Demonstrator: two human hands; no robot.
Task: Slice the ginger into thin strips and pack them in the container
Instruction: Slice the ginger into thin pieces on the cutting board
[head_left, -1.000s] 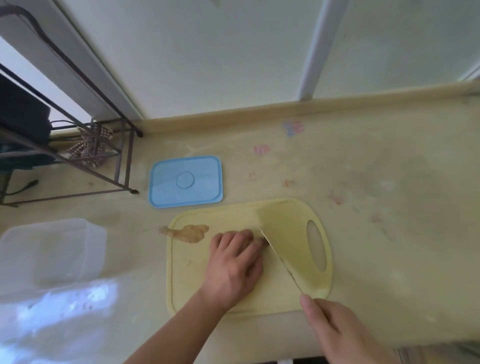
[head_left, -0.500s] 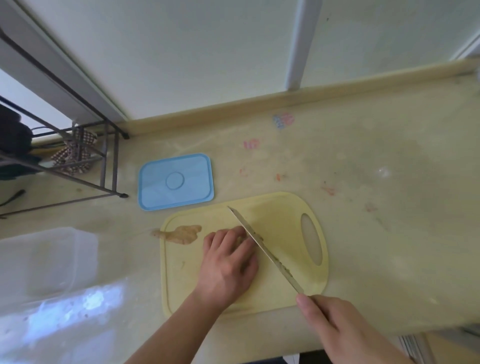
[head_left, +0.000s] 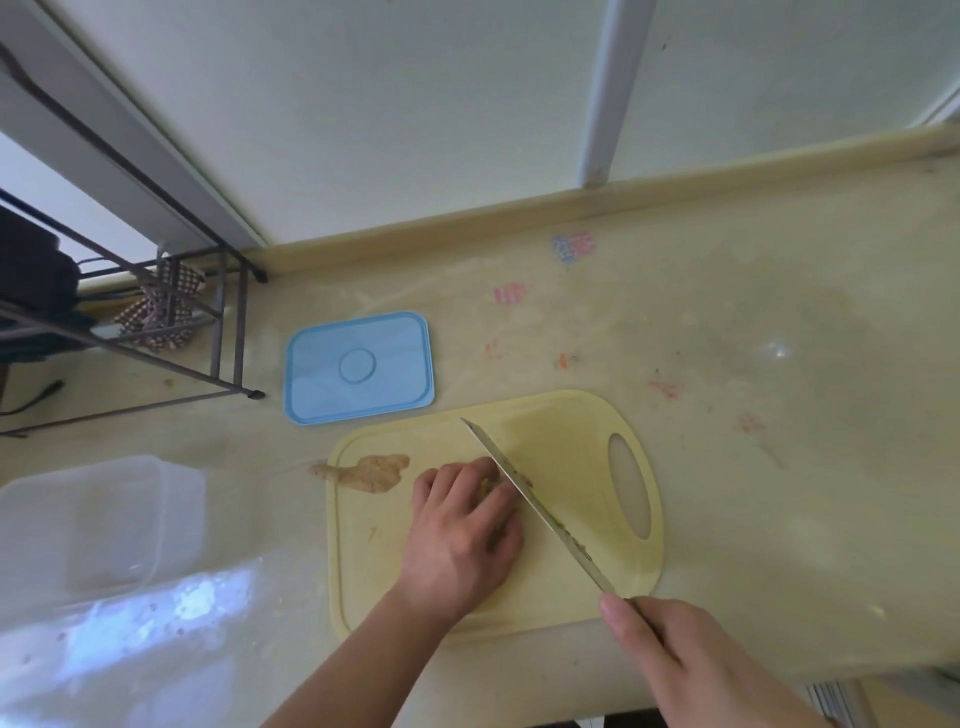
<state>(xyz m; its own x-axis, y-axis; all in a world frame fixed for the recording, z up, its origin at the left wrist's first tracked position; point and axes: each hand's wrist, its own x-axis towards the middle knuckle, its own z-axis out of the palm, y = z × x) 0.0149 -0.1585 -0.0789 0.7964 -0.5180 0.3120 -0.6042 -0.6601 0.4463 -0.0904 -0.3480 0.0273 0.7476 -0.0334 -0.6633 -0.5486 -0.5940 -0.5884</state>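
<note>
1. In the centre of the frame, the left hand (head_left: 462, 530) lay knuckles-up on the pale yellow plastic cutting board (head_left: 566, 452), its fingers curled down over a small piece of ginger (head_left: 488, 486). Only a sliver of that piece showed beside the blade.

2. At the lower right, the right hand (head_left: 675, 654) gripped the handle of the long steel kitchen knife (head_left: 530, 499), forefinger stretched along the spine.

3. A second earlier the blade had been tilted so that its broad flat side faced the camera. Half a second earlier it had turned edge-down, and now it ran as a thin line from lower right to upper left, right against the left fingertips, with bits of ginger stuck to it. I judged this to mean a slicing stroke was in progress, not a pause.

4. A larger knobbly brown chunk of ginger (head_left: 366, 472) sat untouched at the board's left edge, partly overhanging it. Much cutting therefore seemed to be left.

5. The clear rectangular plastic container (head_left: 98, 525) stood at the left of the frame, well apart from the board. No strips were visible inside, so packing had apparently not begun. Its light blue rectangular lid (head_left: 358, 368) lay flat just above the board's upper left corner.

6. The fingertips sat very near the edge, so a slip was the main risk.
</note>
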